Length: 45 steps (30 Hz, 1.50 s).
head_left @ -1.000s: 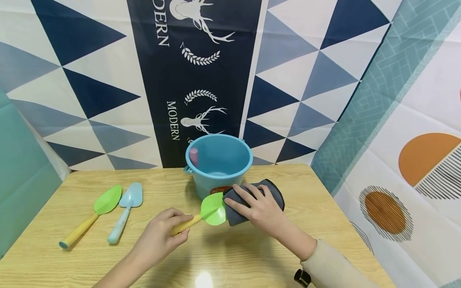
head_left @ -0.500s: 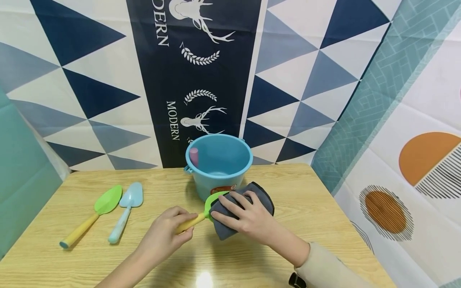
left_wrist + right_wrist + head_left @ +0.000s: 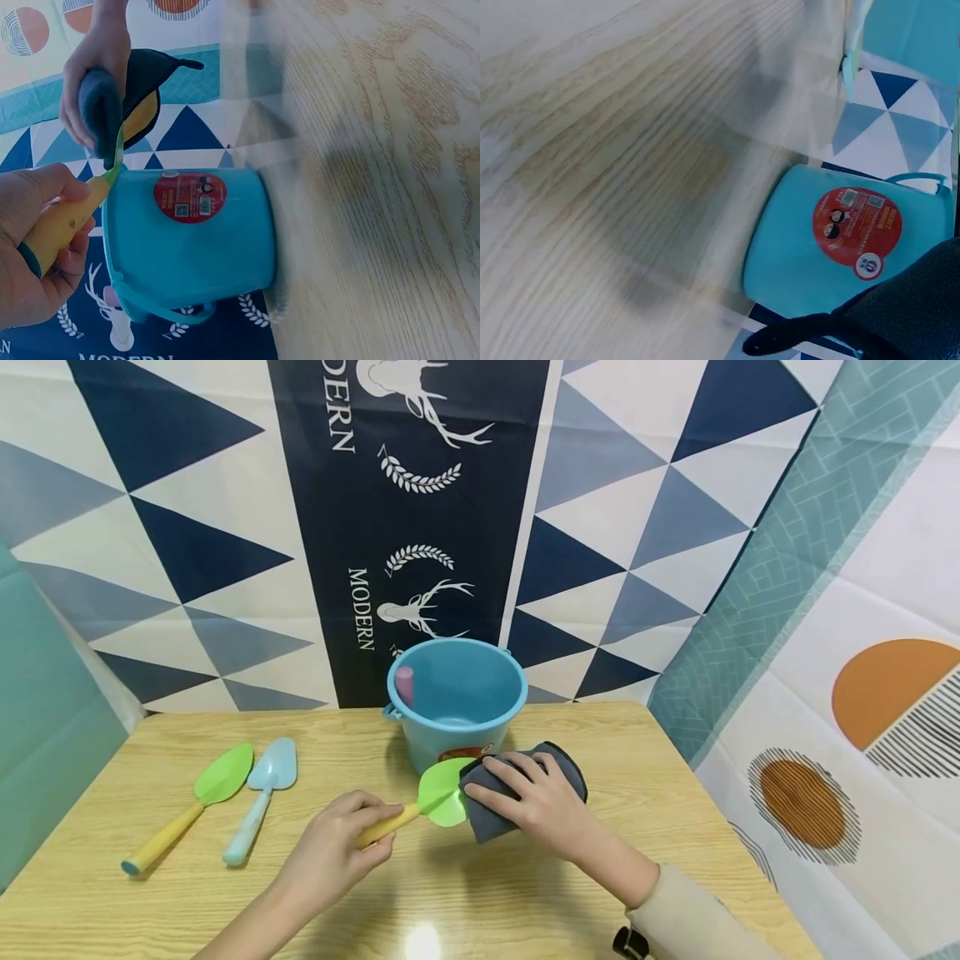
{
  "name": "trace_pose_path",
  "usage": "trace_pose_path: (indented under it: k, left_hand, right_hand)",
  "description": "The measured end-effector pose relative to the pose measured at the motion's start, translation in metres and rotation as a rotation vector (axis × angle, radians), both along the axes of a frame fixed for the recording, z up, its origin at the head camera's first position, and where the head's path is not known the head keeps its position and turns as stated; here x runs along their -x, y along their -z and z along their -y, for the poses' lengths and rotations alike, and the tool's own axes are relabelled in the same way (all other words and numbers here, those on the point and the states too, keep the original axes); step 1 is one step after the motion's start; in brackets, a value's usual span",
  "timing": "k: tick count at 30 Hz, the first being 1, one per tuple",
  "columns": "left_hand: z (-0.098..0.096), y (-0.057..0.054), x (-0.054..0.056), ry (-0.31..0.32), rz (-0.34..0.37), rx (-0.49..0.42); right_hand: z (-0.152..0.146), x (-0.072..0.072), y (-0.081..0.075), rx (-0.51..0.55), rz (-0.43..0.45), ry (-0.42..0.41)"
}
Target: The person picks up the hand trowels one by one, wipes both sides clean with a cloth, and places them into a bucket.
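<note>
- Pale wood counter (image 3: 630, 793) with patterned cloth hangings (image 3: 581, 493) behind and at both sides.
- Nearest: left hand (image 3: 341, 839), fingers pinching the yellow handle of the held shovel (image 3: 441, 797), thumb opposed.
- Right hand (image 3: 540, 802), fingers a little apart and bent over the grey cloth (image 3: 487, 820), gripping it. Beige sleeve (image 3: 697, 914) behind.
- Held shovel: raised off the counter, green blade toward the cloth, between the hands and in front of the bucket. Cloth covers the blade's far end; most of the green shows. Whether the cloth wraps both faces, cannot tell.
- Judgement: a wipe of this blade looks under way, not finished; shovel not yet put down. No dirt or wet made out on the green that shows.
- Left side of counter: second green shovel (image 3: 197, 803) and blue shovel (image 3: 264, 789), side by side, blades away from the person. Done or waiting, cannot tell; they look alike in cleanness.
- Farther: blue bucket (image 3: 427, 743), upright near the back edge. A purple piece (image 3: 405, 685) stands inside against its left wall. If the bucket comes into the work, nothing shows it begun.
</note>
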<state>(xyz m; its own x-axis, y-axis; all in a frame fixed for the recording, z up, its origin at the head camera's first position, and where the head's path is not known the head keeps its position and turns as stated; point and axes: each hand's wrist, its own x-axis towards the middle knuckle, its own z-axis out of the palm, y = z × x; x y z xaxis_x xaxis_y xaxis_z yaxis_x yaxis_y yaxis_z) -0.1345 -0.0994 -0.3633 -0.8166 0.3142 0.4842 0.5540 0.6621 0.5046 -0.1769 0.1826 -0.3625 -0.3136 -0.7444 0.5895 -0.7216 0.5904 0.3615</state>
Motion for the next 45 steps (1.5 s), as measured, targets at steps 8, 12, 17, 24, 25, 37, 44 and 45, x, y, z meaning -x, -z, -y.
trace_pose_path:
  k: [8, 12, 17, 24, 25, 37, 44, 45]
  left_hand:
    - [-0.004, -0.002, 0.002, -0.015, 0.038, 0.019]
    - [-0.007, -0.004, 0.003, 0.002, 0.063, 0.008]
    - [-0.007, -0.005, 0.004, 0.007, 0.054, -0.002]
    - [-0.001, -0.001, 0.004, 0.012, 0.010, -0.030]
    - [0.000, 0.000, 0.004, 0.016, 0.009, -0.037]
    - [0.004, 0.012, 0.003, -0.011, 0.110, -0.133]
    - [0.004, 0.015, 0.004, 0.027, 0.043, -0.223]
    - [0.004, 0.016, 0.004, 0.036, 0.027, -0.240]
  right_hand:
    - [0.016, -0.006, -0.007, 0.035, -0.028, -0.046]
    - [0.027, -0.008, -0.005, -0.028, -0.150, -0.069]
    - [0.027, -0.008, -0.002, -0.096, -0.195, -0.048]
    - [0.012, -0.004, -0.003, -0.088, -0.112, 0.010]
    - [0.009, -0.002, -0.003, -0.077, -0.100, 0.018]
    - [-0.018, 0.015, -0.006, 0.343, 0.277, 0.083]
    - [-0.017, 0.015, -0.009, 0.686, 0.526, 0.133]
    - [-0.017, 0.015, -0.010, 0.730, 0.569, 0.154]
